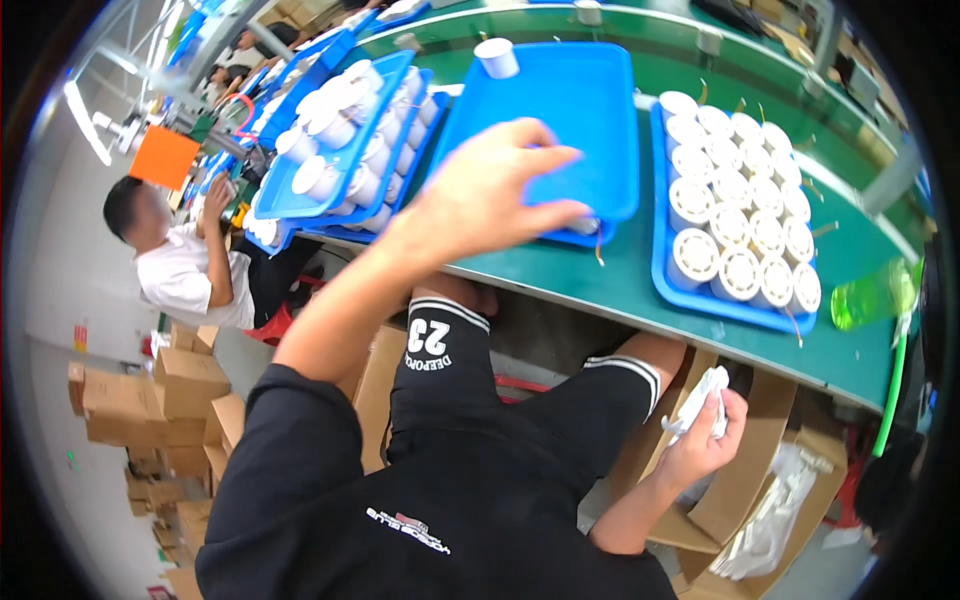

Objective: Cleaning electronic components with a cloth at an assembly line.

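Note:
My left hand (500, 190) reaches over a blue tray (575, 110) on the bench, thumb and fingers spread, slightly blurred, with nothing in them. One white cylinder (497, 58) stands at that tray's far left corner. Below the bench edge on the right, my right hand (703, 440) pinches a crumpled white piece (700, 403), thin like plastic film or cloth; I cannot tell which. To the right of the middle tray, a second blue tray (740, 312) carries several rows of white cylinders (738, 272) with round slotted tops and thin wires sticking out.
At left, stacked blue trays (300, 211) hold more white cylinders (316, 178). A green translucent bottle (868, 298) lies near the bench's right end. Under the bench, an open carton (820, 480) contains white bags. A co-worker (185, 260) sits at left, near piled cardboard boxes (130, 405).

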Motion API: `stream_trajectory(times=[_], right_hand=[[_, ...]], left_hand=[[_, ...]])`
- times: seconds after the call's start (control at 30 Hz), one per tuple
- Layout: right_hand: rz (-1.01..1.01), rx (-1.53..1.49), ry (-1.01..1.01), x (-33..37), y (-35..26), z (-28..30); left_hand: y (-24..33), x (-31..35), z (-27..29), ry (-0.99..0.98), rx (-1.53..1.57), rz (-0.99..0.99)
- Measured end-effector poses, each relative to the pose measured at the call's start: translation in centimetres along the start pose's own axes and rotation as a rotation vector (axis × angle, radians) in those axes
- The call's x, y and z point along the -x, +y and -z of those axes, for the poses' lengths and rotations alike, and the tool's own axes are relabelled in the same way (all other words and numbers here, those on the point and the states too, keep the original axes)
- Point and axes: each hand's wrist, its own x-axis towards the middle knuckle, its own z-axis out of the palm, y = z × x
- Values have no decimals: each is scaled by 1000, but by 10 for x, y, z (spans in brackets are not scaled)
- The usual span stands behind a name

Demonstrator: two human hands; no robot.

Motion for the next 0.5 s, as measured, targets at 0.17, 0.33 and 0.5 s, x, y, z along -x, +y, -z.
stream_trajectory(times=[0.17,0.33,0.5], right_hand=[[116,-36,-156,15,-20,-38],[47,-30,-377,38,-31,-83],[77,37,-526,64,-59,-140]], left_hand=[[-111,71,151,73,-270,437],[-225,140,252,-70,-336,682],[-275,155,203,-115,-321,715]])
